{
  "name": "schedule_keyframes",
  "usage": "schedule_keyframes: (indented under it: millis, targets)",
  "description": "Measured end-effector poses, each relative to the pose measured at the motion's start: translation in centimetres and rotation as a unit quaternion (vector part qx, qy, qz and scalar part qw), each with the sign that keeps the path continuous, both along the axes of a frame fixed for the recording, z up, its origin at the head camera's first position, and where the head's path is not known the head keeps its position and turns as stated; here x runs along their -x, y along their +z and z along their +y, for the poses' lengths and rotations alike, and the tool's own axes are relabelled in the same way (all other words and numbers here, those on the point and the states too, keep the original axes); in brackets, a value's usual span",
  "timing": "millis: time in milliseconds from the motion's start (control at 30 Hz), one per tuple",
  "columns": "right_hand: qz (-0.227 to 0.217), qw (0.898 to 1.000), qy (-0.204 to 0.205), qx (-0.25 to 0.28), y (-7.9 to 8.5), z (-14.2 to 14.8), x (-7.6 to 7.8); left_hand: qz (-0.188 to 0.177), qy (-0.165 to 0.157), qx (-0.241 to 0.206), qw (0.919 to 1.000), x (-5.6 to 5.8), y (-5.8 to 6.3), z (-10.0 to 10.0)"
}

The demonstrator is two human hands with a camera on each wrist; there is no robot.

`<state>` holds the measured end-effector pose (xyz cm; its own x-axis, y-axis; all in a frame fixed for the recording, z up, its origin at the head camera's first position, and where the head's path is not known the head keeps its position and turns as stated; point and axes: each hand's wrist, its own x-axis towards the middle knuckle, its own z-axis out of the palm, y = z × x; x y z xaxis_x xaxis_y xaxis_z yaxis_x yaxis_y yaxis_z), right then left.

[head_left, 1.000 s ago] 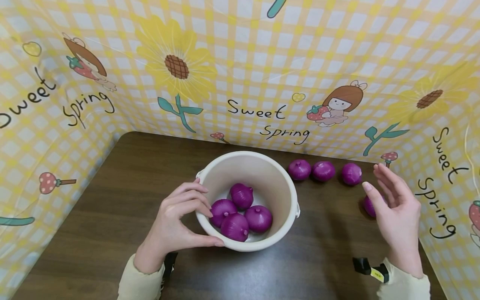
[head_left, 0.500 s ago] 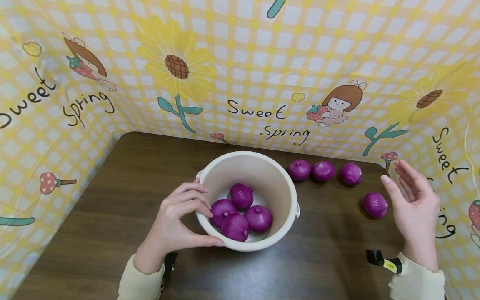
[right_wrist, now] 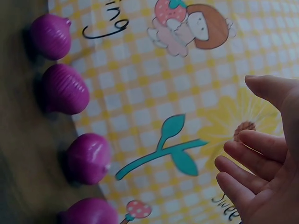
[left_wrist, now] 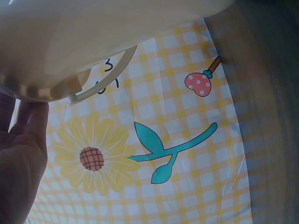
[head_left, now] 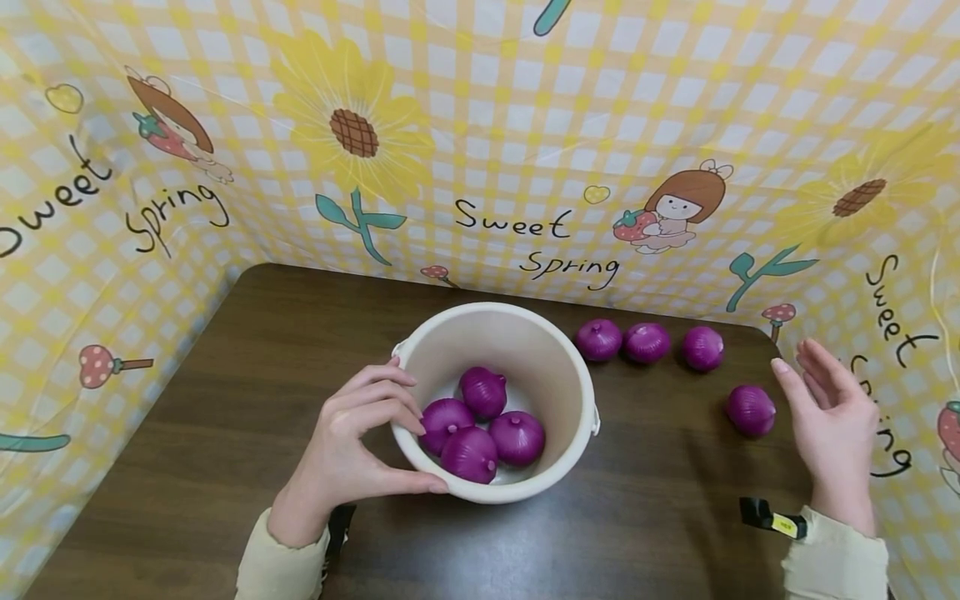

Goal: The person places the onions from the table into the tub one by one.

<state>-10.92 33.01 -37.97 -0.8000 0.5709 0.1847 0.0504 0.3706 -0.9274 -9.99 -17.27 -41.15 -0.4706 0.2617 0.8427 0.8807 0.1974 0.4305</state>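
A cream bucket (head_left: 566, 367) stands on the table with several purple onions (head_left: 517, 437) lying in its bottom. My left hand (head_left: 356, 437) grips the bucket's left rim, its fingers over the edge and the thumb along the near side. In the left wrist view the bucket's wall and its handle (left_wrist: 110, 77) show above the hand. My right hand (head_left: 836, 425) hovers with relaxed fingers and holds nothing. Just left of it, apart from the fingers, a lone onion (head_left: 751, 410) rests on the table. The right wrist view shows the empty palm (right_wrist: 266, 172) and onions (right_wrist: 88, 158) below it.
Three more onions (head_left: 647, 342) lie in a row along the table's back edge, right of the bucket. The dark wooden table (head_left: 195, 400) is walled by a yellow checked cloth (head_left: 480, 150) at the back and both sides.
My right hand has moved rightward, off the nearest onion, which now shows whole, and in the last half second it has dropped slightly. The left hand and bucket have stayed put.
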Motion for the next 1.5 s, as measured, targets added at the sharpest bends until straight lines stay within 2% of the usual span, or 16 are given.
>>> schedule_keyframes:
  millis: [267, 467, 600, 1000, 1500]
  targets:
    - [-0.050, 0.998, -0.015, -0.017, -1.9, 1.1, 0.1, 0.000, 0.000, 0.000, 1.0000, -0.1, 0.1, 0.0]
    - [-0.076, 0.997, -0.031, -0.004, -3.2, 1.8, 0.4, -0.002, 0.000, 0.000, 1.0000, -0.1, 0.0, 0.0]
    - [-0.102, 0.994, -0.026, 0.000, -3.8, 2.1, 0.3, -0.002, 0.000, -0.001, 1.0000, 0.0, 0.0, -0.1]
    - [-0.196, 0.979, -0.014, -0.045, -6.6, 3.5, -0.1, 0.001, -0.002, -0.003, 1.0000, 0.0, 0.1, 0.0]
    - [-0.234, 0.971, 0.017, -0.036, -8.7, 4.2, 0.2, 0.005, -0.004, -0.004, 1.0000, 0.0, 0.0, 0.0]
